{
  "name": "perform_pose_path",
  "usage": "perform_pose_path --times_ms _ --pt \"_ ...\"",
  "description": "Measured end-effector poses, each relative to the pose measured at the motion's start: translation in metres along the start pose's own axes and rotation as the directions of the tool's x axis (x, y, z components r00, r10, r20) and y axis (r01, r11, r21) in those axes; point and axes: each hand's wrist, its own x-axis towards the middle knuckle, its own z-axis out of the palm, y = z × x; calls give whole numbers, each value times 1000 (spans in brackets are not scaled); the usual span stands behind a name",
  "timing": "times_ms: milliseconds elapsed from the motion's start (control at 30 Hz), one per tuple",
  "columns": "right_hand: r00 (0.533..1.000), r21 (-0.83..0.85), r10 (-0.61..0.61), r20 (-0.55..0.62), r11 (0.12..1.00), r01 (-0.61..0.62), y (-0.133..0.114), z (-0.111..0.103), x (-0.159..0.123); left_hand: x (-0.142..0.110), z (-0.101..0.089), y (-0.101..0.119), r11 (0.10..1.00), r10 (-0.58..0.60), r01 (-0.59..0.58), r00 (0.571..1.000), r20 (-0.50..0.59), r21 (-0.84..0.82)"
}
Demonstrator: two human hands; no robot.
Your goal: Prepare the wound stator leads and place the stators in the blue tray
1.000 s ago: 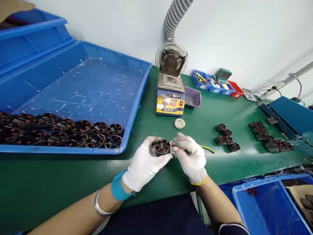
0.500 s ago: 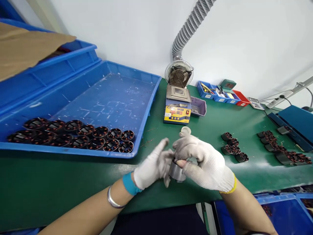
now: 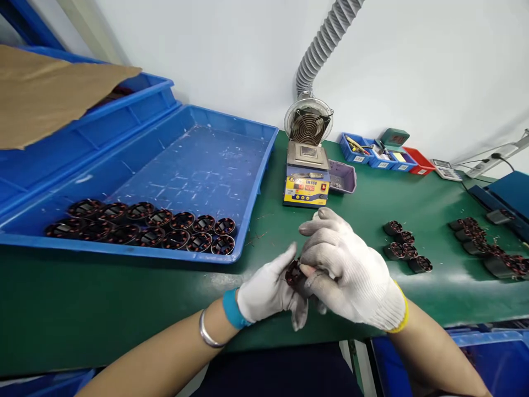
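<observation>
Between my gloved hands, above the green bench, is a motor stator (image 3: 293, 274), a short dark ring with copper windings showing on its open end. My left hand (image 3: 268, 290) cradles it from the left and below, fingers wrapped round its wall. At the upper right of the ring, my right hand (image 3: 349, 270) pinches the rim with thumb and bare-tipped finger; the exact contact is partly hidden. Several similar stators (image 3: 182, 221) stand in two rows in the blue tray (image 3: 264, 165) on the left. More stators (image 3: 403, 246) stand on the bench to the right.
A yellow-and-blue solder pot (image 3: 306, 190) stands behind my hands, with a fan (image 3: 309, 126) and grey hose (image 3: 326, 47) above. Beside it is a purple bin (image 3: 349, 177). Small blue tool bins (image 3: 356, 151) and a red bin (image 3: 419, 161) line the wall. Another stator cluster (image 3: 502, 264) sits far right.
My left hand has closed in round the stator, its fingers now beneath it. The stator has tilted so its wound end faces me. The whole view has shifted slightly.
</observation>
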Motion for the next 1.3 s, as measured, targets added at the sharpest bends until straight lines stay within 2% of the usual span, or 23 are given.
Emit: perform_pose_path --times_ms 67,133,200,233,300,367,433,500,567,633,667,700,733,800,867,967,1067,1100,1133,1200,1233,1267,1300 --pt "998 29 28 -51 999 -27 7 3 -7 -4 1 -2 999 35 -35 999 -3 33" --pt "985 106 90 -145 992 -75 15 8 -16 -11 8 2 978 180 -173 982 -51 119" --pt "952 233 193 -238 963 -137 22 15 -24 -16 17 10 940 304 -288 950 -65 183" --pt "928 309 257 -269 936 -169 25 19 -28 -16 21 13 938 317 -303 947 -62 171" --pt "882 444 372 -289 868 -221 30 27 -34 -15 26 16 965 258 -253 963 -82 70" --pt "852 529 449 -271 808 -258 32 37 -38 -10 26 13 980 195 -197 964 -179 10" --pt "838 580 496 -227 760 -293 34 45 -39 -3 24 7 980 199 -181 928 -314 85" --pt "817 654 554 -158 679 -334 37 53 -39 2 22 -1 966 238 -171 885 -401 195" --pt "732 806 670 -120 497 -323 44 59 -39 4 22 -5 958 262 -173 855 -448 230" --pt "608 930 786 -115 300 -212 52 62 -41 4 23 -5 959 275 -194 815 -511 208" --pt "555 959 824 -117 239 -152 54 63 -44 3 24 -4 962 271 -203 793 -546 183" --pt "531 969 840 -114 213 -129 55 63 -48 2 24 -3 967 256 -208 774 -579 151" --pt "543 964 834 -97 215 -159 54 63 -52 2 25 -1 970 239 -212 760 -604 117" --pt "623 916 782 -27 269 -298 47 64 -61 2 25 1 970 227 -232 746 -626 75" --pt "703 825 711 16 387 -411 35 66 -67 2 26 2 967 240 -240 753 -613 85" --pt "771 685 631 -84 599 -415 22 68 -65 2 25 1 971 236 -205 765 -599 121" --pt "826 544 532 -187 756 -364 21 67 -59 1 20 0 973 230 -190 782 -580 130" --pt "849 487 488 -203 803 -345 22 65 -57 0 17 1 978 211 -169 807 -552 127" --pt "874 420 437 -213 848 -322 23 62 -55 0 15 1 987 155 -112 849 -505 116" --pt "922 267 329 -206 925 -270 24 55 -52 -2 12 1 991 -46 90 930 -365 104" --pt "942 195 276 -188 951 -240 24 51 -51 -3 12 2 977 -143 184 943 -300 111" --pt "958 135 232 -166 968 -211 22 46 -49 -3 13 2 967 -194 229 946 -261 110" --pt "969 88 197 -150 979 -185 19 40 -47 -3 14 3 973 -186 214 948 -257 84"
